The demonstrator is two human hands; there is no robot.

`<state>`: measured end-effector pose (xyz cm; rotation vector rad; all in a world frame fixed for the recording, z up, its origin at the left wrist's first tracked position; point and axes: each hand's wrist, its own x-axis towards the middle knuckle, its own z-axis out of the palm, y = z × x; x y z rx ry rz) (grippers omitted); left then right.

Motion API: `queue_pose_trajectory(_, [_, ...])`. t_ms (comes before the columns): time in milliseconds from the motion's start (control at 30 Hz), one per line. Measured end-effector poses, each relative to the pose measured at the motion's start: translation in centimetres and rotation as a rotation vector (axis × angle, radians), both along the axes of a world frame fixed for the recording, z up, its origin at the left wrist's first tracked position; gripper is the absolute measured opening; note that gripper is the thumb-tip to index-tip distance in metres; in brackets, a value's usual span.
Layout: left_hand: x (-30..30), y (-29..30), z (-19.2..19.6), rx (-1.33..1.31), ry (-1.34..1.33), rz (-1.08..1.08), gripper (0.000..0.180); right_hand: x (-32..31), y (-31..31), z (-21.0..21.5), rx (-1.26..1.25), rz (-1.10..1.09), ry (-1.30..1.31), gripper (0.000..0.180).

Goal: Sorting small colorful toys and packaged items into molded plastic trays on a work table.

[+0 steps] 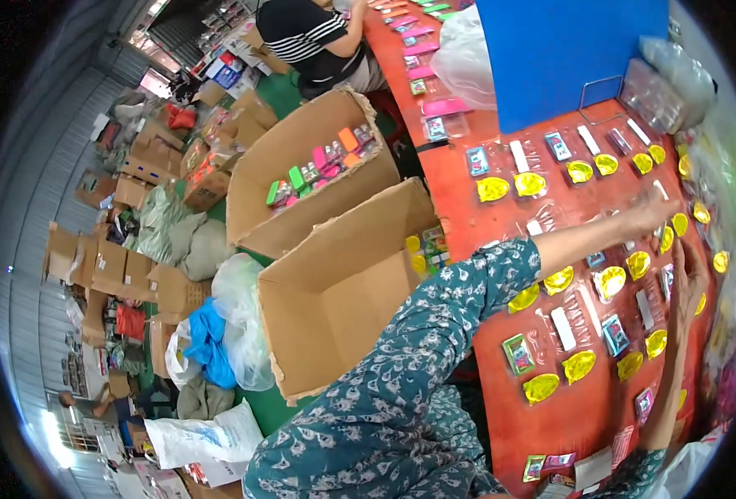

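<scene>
My left arm in a green patterned sleeve stretches across the red table to its right side. There my left hand is closed above the rows of clear plastic packs, with something small and whitish at its fingertips that I cannot make out. Close by, my right hand has its fingers stretched apart beside a yellow oval piece. Around both hands lie open clear trays with yellow pieces, white strips and small printed cards.
Left of the table stand an open cardboard box and another box holding colourful packs. A blue board rises at the table's far side. Another person sits at the far end. Sacks and cartons are piled on the left.
</scene>
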<state>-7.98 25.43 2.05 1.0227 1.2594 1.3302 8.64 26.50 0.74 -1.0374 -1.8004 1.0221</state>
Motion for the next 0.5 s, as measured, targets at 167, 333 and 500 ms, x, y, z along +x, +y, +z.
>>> queue_pose_trajectory(167, [2.8,-5.1,0.9,0.053,-0.179,0.002,0.042,-0.8,-3.6,2.9,-0.103,0.157,-0.041,0.022])
queue_pose_trajectory(333, [4.7,-9.9,3.6,0.051,-0.325,-0.055,0.033,2.4,-6.0,5.3,-0.044,0.112,-0.047,0.015])
queue_pose_trajectory(500, [5.6,-11.9,3.0,0.293,-0.064,-0.127,0.015,4.7,-8.8,7.6,0.032,0.025,-0.191,0.023])
